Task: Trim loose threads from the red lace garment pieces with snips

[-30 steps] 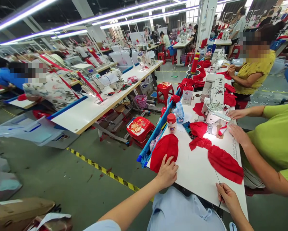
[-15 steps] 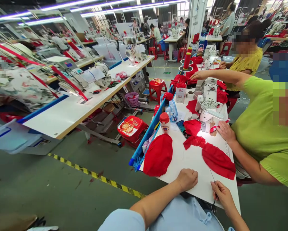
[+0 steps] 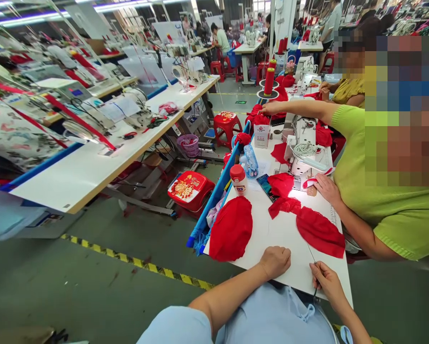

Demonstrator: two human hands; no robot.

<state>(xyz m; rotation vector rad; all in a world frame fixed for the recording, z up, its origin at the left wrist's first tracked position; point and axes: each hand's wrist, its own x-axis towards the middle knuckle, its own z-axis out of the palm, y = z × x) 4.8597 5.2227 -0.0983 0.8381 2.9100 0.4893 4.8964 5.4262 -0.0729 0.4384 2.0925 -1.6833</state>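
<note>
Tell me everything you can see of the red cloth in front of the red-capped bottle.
The red cloth is plain and deep red, with a rounded, roughly oval outline; it looks like soft fabric. It lies spread out on the white table, at the near left corner. The person's left hand is beside it, not touching. The bottle stands just beyond its far edge; whether they touch is unclear.

The single view looks forward and down from the wearer's head. The bench (image 3: 271, 234) lies close below, floor (image 3: 103, 282) to its left.
</note>
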